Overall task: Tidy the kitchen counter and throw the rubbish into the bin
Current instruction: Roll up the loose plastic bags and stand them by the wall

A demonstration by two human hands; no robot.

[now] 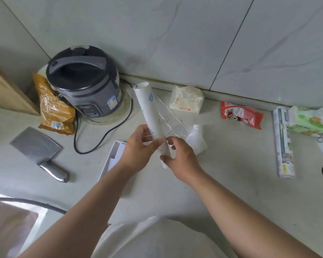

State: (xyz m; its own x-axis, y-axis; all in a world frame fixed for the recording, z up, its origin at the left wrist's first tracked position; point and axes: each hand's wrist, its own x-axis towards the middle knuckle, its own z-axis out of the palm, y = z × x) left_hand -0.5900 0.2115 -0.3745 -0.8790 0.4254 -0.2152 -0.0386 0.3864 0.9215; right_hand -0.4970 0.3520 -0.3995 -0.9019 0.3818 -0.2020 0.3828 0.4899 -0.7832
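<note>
A: From the head camera, what are the hands doing?

B: Both grip a rolled white paper tube (151,116) held over the counter (231,164). The left hand (138,151) has its fingers curled round the lower part; the right hand (179,157) pinches the bottom end. A clear plastic sheet (172,120) trails off the tube.

A: Any containers?

B: A grey rice cooker (86,81) in the corner, lid down, contents hidden. An open white box (113,157) lies under the left wrist; I cannot tell what it holds.

A: And the rubbish?

B: Loose on the counter: an orange packet (52,108) beside the cooker, a white wrapper (186,100) by the wall, a red wrapper (241,115), a green wipes pack (311,121) on a long narrow box (284,142). A cleaver (37,149) lies at the left.
</note>
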